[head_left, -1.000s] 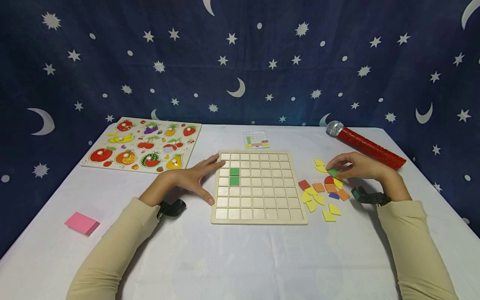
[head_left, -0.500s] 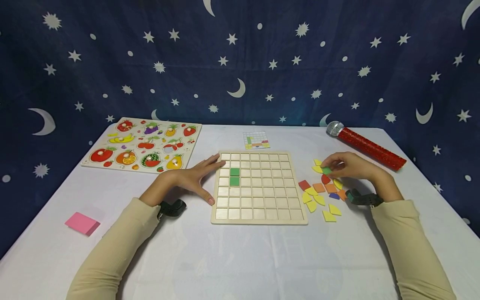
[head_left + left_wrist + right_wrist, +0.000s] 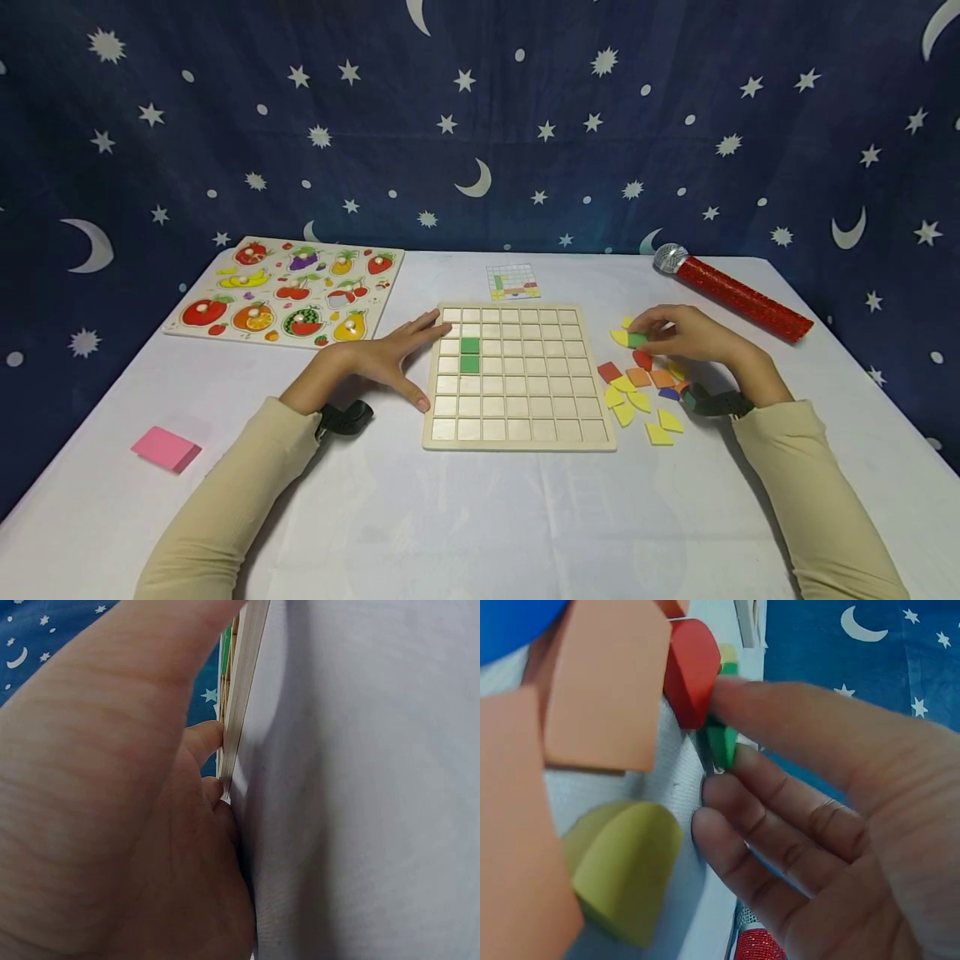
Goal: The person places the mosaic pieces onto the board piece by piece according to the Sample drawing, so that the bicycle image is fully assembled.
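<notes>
A pale wooden grid board (image 3: pixel 517 408) lies mid-table, with two green square tiles (image 3: pixel 469 364) in its cells, one behind the other. My left hand (image 3: pixel 386 358) is spread at the board's left edge, thumb and fingertips on its rim. Right of the board, my right hand (image 3: pixel 682 335) pinches a green tile (image 3: pixel 637 341) between thumb and fingers, low over the loose pieces. In the right wrist view the green tile (image 3: pixel 724 742) shows behind a red piece (image 3: pixel 694 671). A yellow piece (image 3: pixel 619 337) lies right beside the held tile.
Loose yellow, orange, red and blue pieces (image 3: pixel 639 402) lie right of the board. A small pattern card (image 3: pixel 513 282) lies behind it. Back left is a fruit puzzle (image 3: pixel 285 292); back right, a red microphone (image 3: pixel 738 296). A pink paper (image 3: pixel 167 448) lies at left.
My right hand has slid left with the green tile, shifting the red piece and the back yellow pieces leftward. The left hand has stayed at the board.
</notes>
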`<state>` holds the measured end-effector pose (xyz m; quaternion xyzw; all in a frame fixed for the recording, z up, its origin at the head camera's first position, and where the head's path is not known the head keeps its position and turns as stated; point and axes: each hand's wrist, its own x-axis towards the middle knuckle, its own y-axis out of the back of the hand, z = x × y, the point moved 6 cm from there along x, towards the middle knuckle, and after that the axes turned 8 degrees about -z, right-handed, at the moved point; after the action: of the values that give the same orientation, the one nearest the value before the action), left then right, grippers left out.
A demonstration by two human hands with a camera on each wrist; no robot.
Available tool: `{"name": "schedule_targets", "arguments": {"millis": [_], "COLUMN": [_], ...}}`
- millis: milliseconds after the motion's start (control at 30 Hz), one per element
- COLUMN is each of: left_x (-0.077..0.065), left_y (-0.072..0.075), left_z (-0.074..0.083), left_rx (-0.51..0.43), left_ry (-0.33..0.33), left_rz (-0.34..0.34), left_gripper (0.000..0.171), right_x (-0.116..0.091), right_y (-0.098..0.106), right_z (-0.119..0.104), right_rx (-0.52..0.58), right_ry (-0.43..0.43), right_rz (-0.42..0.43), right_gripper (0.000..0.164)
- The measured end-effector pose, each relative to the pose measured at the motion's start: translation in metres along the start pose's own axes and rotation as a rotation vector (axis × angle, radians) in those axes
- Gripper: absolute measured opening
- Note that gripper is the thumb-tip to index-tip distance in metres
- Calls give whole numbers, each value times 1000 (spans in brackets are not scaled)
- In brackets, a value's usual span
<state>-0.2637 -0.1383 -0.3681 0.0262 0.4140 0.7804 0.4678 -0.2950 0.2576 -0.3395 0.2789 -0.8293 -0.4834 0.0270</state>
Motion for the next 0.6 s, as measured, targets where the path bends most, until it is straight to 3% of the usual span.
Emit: {"name": "schedule_targets", "arguments": {"millis": [600], "left_x": [0], "left_y": [-1], "left_z": [-1], "left_rx": [1], "left_ry": [6], "left_rz": [-3], "left_gripper": [126], "right_x": [2], "right_y": [-5], "right_z": [-26], "right_rx": [12], "right_ry": [49], "right_rz": [-12], "right_gripper": [36]}}
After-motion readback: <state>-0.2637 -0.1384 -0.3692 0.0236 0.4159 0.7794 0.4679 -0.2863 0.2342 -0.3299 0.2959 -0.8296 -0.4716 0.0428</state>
